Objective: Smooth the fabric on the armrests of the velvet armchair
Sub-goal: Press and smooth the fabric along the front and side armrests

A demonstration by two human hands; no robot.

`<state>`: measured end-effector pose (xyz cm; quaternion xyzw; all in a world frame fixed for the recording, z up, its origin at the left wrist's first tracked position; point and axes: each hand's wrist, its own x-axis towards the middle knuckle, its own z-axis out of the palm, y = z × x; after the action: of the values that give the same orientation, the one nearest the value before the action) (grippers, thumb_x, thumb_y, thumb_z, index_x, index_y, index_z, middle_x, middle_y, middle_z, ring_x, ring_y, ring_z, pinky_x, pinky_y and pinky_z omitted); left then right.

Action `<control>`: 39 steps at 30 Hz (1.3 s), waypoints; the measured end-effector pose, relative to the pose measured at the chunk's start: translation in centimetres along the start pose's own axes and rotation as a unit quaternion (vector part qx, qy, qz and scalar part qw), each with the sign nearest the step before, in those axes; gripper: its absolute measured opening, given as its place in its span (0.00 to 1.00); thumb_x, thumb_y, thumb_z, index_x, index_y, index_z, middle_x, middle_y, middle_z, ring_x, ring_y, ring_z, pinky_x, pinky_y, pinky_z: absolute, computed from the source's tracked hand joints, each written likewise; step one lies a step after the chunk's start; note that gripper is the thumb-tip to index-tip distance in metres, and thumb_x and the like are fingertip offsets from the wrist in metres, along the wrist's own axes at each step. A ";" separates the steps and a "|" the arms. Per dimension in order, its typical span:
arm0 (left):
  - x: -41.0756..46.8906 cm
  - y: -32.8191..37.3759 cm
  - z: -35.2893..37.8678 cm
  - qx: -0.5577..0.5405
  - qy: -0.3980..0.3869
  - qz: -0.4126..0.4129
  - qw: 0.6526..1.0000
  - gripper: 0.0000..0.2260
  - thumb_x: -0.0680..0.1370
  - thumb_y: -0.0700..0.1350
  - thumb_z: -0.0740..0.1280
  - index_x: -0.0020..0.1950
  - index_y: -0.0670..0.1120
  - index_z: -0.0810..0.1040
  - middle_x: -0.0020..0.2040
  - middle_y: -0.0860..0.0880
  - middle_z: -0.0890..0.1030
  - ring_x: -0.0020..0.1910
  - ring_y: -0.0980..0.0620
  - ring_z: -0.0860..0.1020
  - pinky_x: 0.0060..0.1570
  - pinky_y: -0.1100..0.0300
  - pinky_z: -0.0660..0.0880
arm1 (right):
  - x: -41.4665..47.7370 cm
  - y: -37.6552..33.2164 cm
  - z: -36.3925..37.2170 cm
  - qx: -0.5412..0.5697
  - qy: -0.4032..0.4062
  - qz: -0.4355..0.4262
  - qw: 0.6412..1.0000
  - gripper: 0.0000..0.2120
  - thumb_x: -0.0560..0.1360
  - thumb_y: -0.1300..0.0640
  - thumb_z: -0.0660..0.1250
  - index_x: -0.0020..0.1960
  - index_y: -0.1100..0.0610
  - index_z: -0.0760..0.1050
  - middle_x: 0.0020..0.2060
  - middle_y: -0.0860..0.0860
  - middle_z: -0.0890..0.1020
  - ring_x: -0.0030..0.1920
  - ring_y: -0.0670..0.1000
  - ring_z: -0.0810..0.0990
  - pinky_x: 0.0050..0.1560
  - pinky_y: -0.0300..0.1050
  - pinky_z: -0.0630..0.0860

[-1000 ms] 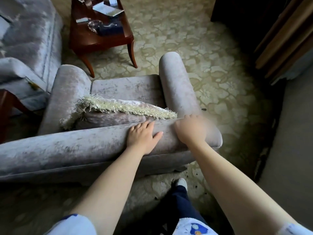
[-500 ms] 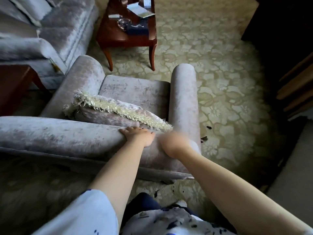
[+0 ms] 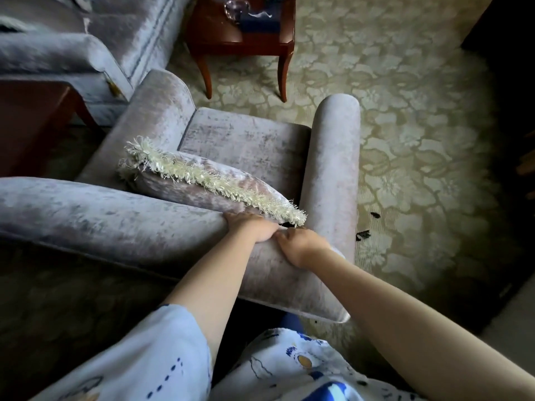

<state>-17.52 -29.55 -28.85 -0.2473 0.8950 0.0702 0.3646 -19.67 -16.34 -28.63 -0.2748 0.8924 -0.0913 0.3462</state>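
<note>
I stand behind the grey-lilac velvet armchair (image 3: 249, 140) and look down over its padded back (image 3: 115, 224). My left hand (image 3: 254, 227) rests on top of the back, with the fingers draped over its front edge beside the fringed cushion (image 3: 208, 175). My right hand (image 3: 301, 246) presses the velvet where the back meets the right armrest (image 3: 333, 157). Its fingers are bent and touch my left hand. The left armrest (image 3: 150, 117) runs away from me, untouched.
A dark wooden side table (image 3: 246, 39) with small items stands beyond the seat. A matching velvet sofa (image 3: 86, 44) fills the upper left, with another dark table (image 3: 29, 120) beside it. Patterned carpet (image 3: 405, 125) with a few dark scraps lies to the right.
The view has swung right and closer. My right hand slid left from the base of the right armrest until it met my left hand, which now lies over the back's front edge.
</note>
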 end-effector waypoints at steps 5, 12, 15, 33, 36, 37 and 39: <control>1.9 0.9 0.1 -0.016 -0.027 -0.014 0.999 0.40 0.68 0.76 0.51 0.75 0.56 0.59 0.78 0.44 0.54 0.76 0.40 0.50 0.69 0.32 0.47 | 2.1 0.7 0.1 0.000 -0.079 -0.009 0.997 0.24 0.80 0.45 0.44 0.69 0.52 0.68 0.70 0.58 0.70 0.70 0.58 0.68 0.70 0.56 0.63; 3.6 1.4 0.0 -0.016 -0.034 -0.022 0.999 0.49 0.59 0.80 0.44 0.76 0.57 0.56 0.78 0.45 0.53 0.76 0.41 0.53 0.68 0.35 0.51 | 5.3 1.3 -1.4 -0.018 -0.175 0.008 0.984 0.24 0.82 0.50 0.42 0.74 0.56 0.62 0.73 0.60 0.65 0.72 0.58 0.65 0.71 0.49 0.61; 3.9 1.4 -0.4 -0.019 -0.024 -0.015 0.999 0.46 0.62 0.78 0.45 0.76 0.57 0.57 0.78 0.47 0.54 0.76 0.41 0.54 0.69 0.36 0.53 | 6.2 1.3 -2.2 -0.007 -0.189 0.027 0.982 0.23 0.83 0.54 0.43 0.76 0.57 0.59 0.74 0.60 0.64 0.72 0.58 0.64 0.70 0.46 0.61; 3.6 1.8 0.9 -0.019 0.000 -0.017 1.000 0.35 0.71 0.71 0.46 0.75 0.58 0.60 0.77 0.48 0.59 0.75 0.44 0.58 0.70 0.43 0.54 | 3.7 3.1 -1.2 0.014 -0.118 0.070 0.990 0.31 0.78 0.38 0.42 0.73 0.51 0.65 0.73 0.56 0.66 0.72 0.58 0.66 0.69 0.51 0.61; 4.3 2.2 1.2 -0.012 -0.069 -0.026 0.997 0.42 0.64 0.75 0.43 0.75 0.61 0.57 0.78 0.48 0.55 0.76 0.42 0.55 0.70 0.38 0.50 | 3.8 3.5 0.0 0.006 -0.128 0.047 0.991 0.31 0.77 0.38 0.40 0.73 0.50 0.64 0.72 0.56 0.67 0.71 0.58 0.67 0.70 0.54 0.62; 5.0 2.6 1.1 -0.007 -0.096 -0.019 0.995 0.47 0.59 0.77 0.41 0.76 0.60 0.57 0.78 0.48 0.55 0.76 0.42 0.55 0.70 0.36 0.49 | 4.3 3.8 0.3 0.011 -0.135 0.042 0.990 0.31 0.77 0.38 0.40 0.73 0.50 0.63 0.73 0.56 0.67 0.71 0.57 0.67 0.71 0.55 0.62; 6.3 3.4 0.8 0.005 -0.136 -0.014 0.991 0.56 0.49 0.80 0.40 0.75 0.60 0.58 0.78 0.47 0.56 0.75 0.41 0.55 0.69 0.34 0.47 | 5.6 4.1 0.4 0.026 -0.150 0.041 0.988 0.31 0.78 0.39 0.40 0.74 0.51 0.62 0.74 0.55 0.65 0.72 0.56 0.65 0.72 0.55 0.60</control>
<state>-22.55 -28.77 -33.97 -0.2459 0.8338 0.0939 0.4852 -24.54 -16.00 -33.52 -0.2395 0.8383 -0.0575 0.4864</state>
